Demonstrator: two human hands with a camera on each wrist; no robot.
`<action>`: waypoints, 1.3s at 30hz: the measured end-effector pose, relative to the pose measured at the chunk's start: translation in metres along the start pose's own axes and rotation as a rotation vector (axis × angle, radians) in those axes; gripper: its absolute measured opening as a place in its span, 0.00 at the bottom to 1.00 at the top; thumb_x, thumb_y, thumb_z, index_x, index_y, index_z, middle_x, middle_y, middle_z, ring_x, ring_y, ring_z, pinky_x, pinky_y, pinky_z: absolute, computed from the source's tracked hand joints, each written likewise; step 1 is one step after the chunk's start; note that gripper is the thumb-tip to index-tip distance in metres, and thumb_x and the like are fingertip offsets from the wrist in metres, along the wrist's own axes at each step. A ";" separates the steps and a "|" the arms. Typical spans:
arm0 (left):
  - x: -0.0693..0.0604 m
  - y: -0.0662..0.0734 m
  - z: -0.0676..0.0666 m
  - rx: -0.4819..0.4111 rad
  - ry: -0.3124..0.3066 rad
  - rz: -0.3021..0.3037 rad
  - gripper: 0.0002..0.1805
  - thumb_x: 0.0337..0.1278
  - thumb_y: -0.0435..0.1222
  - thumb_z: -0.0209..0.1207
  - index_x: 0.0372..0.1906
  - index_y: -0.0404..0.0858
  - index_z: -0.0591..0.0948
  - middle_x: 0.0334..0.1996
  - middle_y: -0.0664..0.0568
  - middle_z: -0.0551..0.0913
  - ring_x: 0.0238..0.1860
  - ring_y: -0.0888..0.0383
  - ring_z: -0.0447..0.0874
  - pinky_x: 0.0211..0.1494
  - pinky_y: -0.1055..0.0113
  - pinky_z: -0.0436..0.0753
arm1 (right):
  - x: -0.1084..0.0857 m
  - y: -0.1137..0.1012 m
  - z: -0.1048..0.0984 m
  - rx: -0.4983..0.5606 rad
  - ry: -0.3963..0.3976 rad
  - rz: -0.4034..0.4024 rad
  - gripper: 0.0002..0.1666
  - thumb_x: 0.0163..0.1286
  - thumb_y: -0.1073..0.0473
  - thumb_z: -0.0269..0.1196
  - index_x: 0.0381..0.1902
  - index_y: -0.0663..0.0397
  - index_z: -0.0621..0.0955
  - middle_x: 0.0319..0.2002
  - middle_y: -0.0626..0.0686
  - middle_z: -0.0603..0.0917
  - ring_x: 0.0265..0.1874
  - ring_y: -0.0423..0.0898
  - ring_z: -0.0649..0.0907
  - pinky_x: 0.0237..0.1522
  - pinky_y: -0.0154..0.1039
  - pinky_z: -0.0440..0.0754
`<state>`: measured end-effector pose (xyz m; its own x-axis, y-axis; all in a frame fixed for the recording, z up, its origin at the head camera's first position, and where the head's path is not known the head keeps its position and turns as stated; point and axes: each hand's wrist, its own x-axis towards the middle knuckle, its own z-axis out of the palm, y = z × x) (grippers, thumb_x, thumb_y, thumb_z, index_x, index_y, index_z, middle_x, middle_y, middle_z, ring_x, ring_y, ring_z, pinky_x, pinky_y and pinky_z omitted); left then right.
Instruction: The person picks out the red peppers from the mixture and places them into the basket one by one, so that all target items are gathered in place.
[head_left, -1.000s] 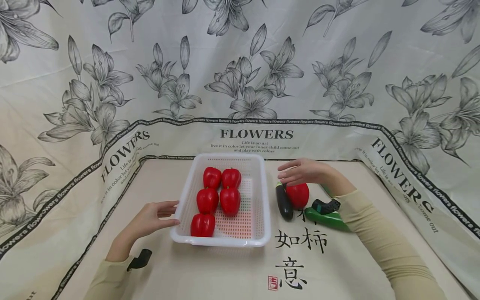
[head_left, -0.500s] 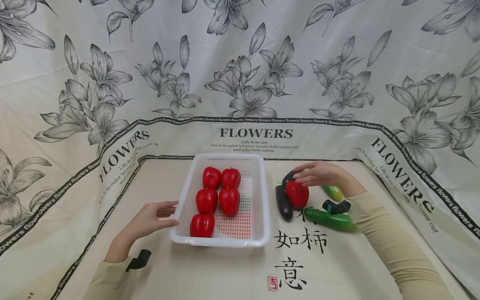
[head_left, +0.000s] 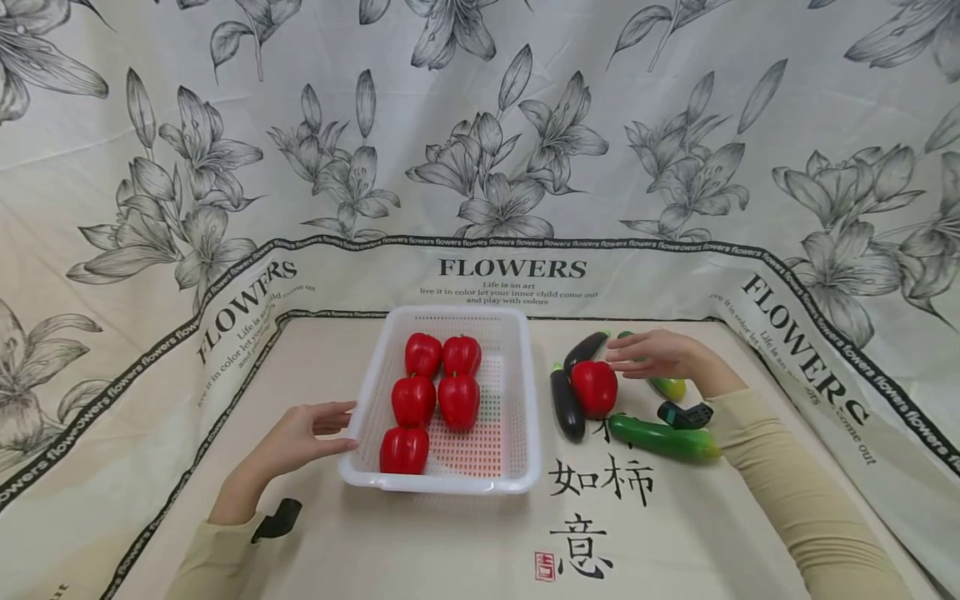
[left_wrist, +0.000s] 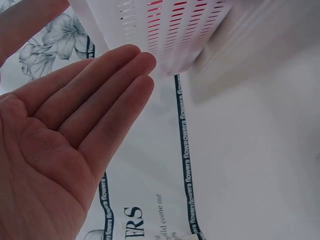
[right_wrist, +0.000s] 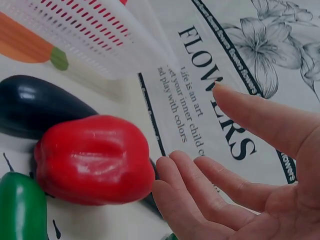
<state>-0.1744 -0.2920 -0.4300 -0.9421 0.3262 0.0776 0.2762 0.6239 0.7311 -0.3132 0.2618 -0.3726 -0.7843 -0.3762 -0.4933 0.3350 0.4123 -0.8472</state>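
Observation:
A white perforated plastic basket [head_left: 522, 400] holds several red bell peppers [head_left: 414, 402] in its left part. At the basket's left rim is my left hand [head_left: 303, 433], fingers straight; in the left wrist view the open palm [left_wrist: 55, 150] faces up beside the basket wall [left_wrist: 165, 35]. My right hand [head_left: 656, 354] hovers just right of a loose red bell pepper [head_left: 595, 389], fingers extended and holding nothing. In the right wrist view the fingertips lie close to that bell pepper [right_wrist: 95, 160]; whether they touch it I cannot tell.
Two dark eggplants [head_left: 567, 404] lie by the loose pepper, one left and one behind. A green cucumber-like vegetable [head_left: 663, 439] lies in front of my right hand, and a green-yellow one [head_left: 669, 387] is partly under it. A flower-print curtain [head_left: 510, 167] stands behind.
My right hand has moved to the right, off the top of the loose bell pepper, uncovering it and the rear eggplant. The left hand and basket have stayed put.

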 end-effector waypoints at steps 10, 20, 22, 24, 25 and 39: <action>0.004 0.011 -0.001 -0.016 0.000 -0.042 0.36 0.47 0.48 0.69 0.60 0.35 0.75 0.50 0.41 0.83 0.51 0.45 0.83 0.52 0.49 0.82 | 0.011 0.012 -0.024 0.096 0.000 0.082 0.38 0.73 0.59 0.53 0.73 0.66 0.51 0.65 0.63 0.69 0.59 0.50 0.76 0.70 0.51 0.62; 0.004 0.009 0.000 -0.025 0.006 -0.033 0.36 0.47 0.48 0.69 0.60 0.35 0.75 0.50 0.42 0.83 0.51 0.46 0.83 0.52 0.49 0.82 | 0.022 0.027 -0.025 0.105 0.010 0.118 0.40 0.71 0.57 0.56 0.72 0.66 0.52 0.53 0.53 0.78 0.59 0.52 0.76 0.69 0.50 0.64; 0.004 0.008 0.000 -0.027 0.007 -0.034 0.36 0.47 0.48 0.69 0.60 0.36 0.75 0.50 0.42 0.83 0.51 0.46 0.83 0.52 0.50 0.82 | 0.025 0.030 -0.024 0.092 0.008 0.115 0.40 0.71 0.56 0.56 0.72 0.66 0.53 0.51 0.51 0.80 0.62 0.54 0.74 0.68 0.51 0.66; 0.004 0.008 0.000 -0.027 0.006 -0.033 0.35 0.47 0.48 0.69 0.60 0.36 0.75 0.50 0.42 0.83 0.51 0.46 0.83 0.52 0.50 0.82 | 0.028 0.032 -0.023 0.076 0.009 0.119 0.40 0.70 0.54 0.57 0.72 0.66 0.54 0.49 0.49 0.82 0.63 0.54 0.73 0.68 0.51 0.67; 0.003 0.007 0.001 -0.027 0.006 -0.030 0.35 0.47 0.48 0.69 0.60 0.36 0.75 0.50 0.42 0.83 0.51 0.46 0.83 0.52 0.50 0.82 | 0.029 0.034 -0.022 0.069 0.016 0.121 0.40 0.70 0.54 0.58 0.71 0.65 0.55 0.48 0.48 0.82 0.62 0.54 0.74 0.67 0.50 0.68; -0.004 -0.003 0.001 -0.031 0.006 -0.016 0.35 0.47 0.47 0.69 0.61 0.36 0.75 0.51 0.41 0.83 0.51 0.45 0.83 0.52 0.48 0.81 | 0.037 0.050 0.001 0.097 0.103 0.148 0.41 0.63 0.50 0.65 0.67 0.63 0.64 0.48 0.53 0.82 0.53 0.51 0.79 0.65 0.51 0.71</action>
<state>-0.1712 -0.2944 -0.4338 -0.9475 0.3120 0.0701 0.2555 0.6066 0.7528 -0.3249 0.2681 -0.4332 -0.7703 -0.2290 -0.5952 0.4954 0.3729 -0.7845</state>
